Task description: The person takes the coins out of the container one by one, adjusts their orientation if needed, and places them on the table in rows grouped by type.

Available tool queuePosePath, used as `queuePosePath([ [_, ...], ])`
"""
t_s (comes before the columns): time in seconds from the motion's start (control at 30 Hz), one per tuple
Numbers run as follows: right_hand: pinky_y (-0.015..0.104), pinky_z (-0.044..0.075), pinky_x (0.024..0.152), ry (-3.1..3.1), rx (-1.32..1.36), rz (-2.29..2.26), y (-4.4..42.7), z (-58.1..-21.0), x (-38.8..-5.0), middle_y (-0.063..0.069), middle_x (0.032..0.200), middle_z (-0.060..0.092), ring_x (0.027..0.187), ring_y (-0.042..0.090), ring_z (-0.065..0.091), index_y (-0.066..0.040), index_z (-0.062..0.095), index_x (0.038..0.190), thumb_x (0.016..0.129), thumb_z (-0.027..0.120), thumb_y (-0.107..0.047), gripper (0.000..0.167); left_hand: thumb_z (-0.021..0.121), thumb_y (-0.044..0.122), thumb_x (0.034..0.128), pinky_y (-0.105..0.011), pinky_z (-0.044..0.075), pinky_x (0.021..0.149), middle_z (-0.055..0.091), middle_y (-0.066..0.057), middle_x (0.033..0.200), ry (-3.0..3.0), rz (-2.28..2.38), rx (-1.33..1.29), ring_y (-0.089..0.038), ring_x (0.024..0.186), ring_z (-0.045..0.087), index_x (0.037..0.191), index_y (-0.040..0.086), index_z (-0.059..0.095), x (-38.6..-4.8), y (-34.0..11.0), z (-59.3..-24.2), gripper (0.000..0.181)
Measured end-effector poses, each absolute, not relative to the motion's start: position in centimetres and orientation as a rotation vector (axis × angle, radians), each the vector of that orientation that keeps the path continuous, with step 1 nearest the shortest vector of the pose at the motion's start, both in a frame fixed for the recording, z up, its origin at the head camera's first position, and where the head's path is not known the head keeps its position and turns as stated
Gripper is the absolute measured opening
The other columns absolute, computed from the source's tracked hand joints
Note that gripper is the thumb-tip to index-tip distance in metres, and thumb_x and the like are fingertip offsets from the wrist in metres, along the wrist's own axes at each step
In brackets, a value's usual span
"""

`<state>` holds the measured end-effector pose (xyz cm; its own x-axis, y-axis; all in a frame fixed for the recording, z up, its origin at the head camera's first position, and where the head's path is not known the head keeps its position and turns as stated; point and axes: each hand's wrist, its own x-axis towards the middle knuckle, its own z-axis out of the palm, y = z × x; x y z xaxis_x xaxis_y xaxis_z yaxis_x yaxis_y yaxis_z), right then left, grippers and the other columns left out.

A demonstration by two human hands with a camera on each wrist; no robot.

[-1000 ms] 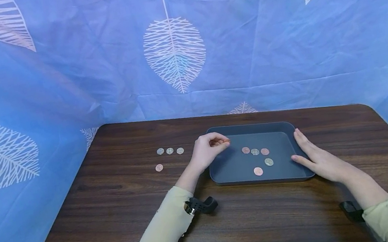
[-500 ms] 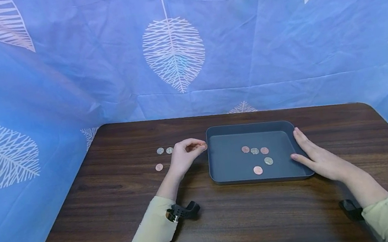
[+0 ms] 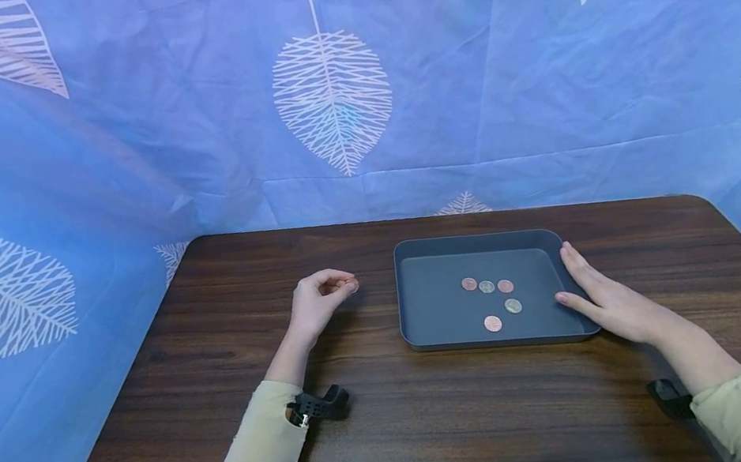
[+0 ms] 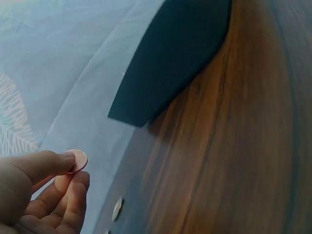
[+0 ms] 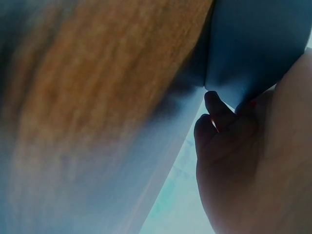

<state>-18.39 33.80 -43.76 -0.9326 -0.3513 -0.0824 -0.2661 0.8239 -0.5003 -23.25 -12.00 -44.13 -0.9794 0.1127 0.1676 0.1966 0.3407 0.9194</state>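
My left hand (image 3: 318,303) is left of the grey tray, above the table. Between its thumb and fingertips it pinches a copper-coloured coin (image 4: 79,161), seen edge-tilted in the left wrist view. My right hand (image 3: 615,306) rests at the right end of the tray (image 3: 422,335), its extended fingers along the outer wall and the thumb over the rim. Inside the tray lie several coins: copper-coloured ones, such as the front coin (image 3: 493,324), and silvery ones, such as the right-hand coin (image 3: 513,305).
In the left wrist view a silvery coin (image 4: 117,208) lies on the table, with a sliver of another below it. My left hand hides the loose table coins in the head view. A dark wood table (image 3: 486,429) meets a blue leaf-patterned cloth (image 3: 450,91) behind.
From over the tray's left part, my left hand has moved left past the rim, still pinching the coin. It now covers the loose coins on the table. The right hand and tray stay put.
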Motion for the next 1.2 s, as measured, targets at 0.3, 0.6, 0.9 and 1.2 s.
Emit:
queuePosePath([
  [0.3, 0.068, 0.018, 0.101, 2.836, -0.479, -0.744, 33.7, -43.8, -18.3, 0.002, 0.156, -0.021, 0.142, 0.041, -0.002, -0.016, -0.013, 0.151, 0.101, 0.044, -0.043, 0.081, 0.073, 0.016, 0.0858, -0.030, 0.050, 0.068, 0.069, -0.003, 0.086, -2.601, -1.588, -0.225, -0.018, 0.077, 0.062, 0.096, 0.007, 0.072, -23.1, -14.5, -44.5, 0.014],
  [0.6, 0.069, 0.018, 0.100, 2.838, -0.473, -0.736, 33.8, -43.7, -18.3, 0.004, 0.157, -0.020, 0.142, 0.041, -0.002, -0.017, -0.014, 0.151, 0.101, 0.044, -0.044, 0.082, 0.074, 0.009, 0.0845, -0.029, 0.051, 0.066, 0.068, -0.002, 0.079, -2.693, -1.421, -0.271, -0.016, 0.072, 0.063, 0.091, 0.006, 0.073, -22.9, -16.0, -45.0, 0.007],
  [0.9, 0.069, 0.017, 0.100, 2.833, -0.486, -0.751, 33.8, -43.8, -18.2, 0.004, 0.157, -0.020, 0.142, 0.041, -0.002, -0.017, -0.013, 0.152, 0.101, 0.044, -0.043, 0.081, 0.073, 0.012, 0.0853, -0.031, 0.049, 0.065, 0.066, 0.000, 0.078, -2.814, -1.306, -0.291, -0.015, 0.072, 0.060, 0.093, 0.005, 0.073, -22.9, -16.5, -44.8, 0.010],
  [1.2, 0.069, 0.018, 0.100, 2.840, -0.492, -0.750, 33.8, -43.7, -18.3, 0.000, 0.156, -0.021, 0.142, 0.042, -0.001, -0.016, -0.013, 0.152, 0.101, 0.044, -0.042, 0.081, 0.075, 0.009, 0.0831, -0.032, 0.050, 0.066, 0.065, -0.002, 0.080, -2.858, -1.266, -0.324, -0.015, 0.073, 0.060, 0.096, 0.002, 0.071, -22.9, -16.1, -44.6, 0.015],
])
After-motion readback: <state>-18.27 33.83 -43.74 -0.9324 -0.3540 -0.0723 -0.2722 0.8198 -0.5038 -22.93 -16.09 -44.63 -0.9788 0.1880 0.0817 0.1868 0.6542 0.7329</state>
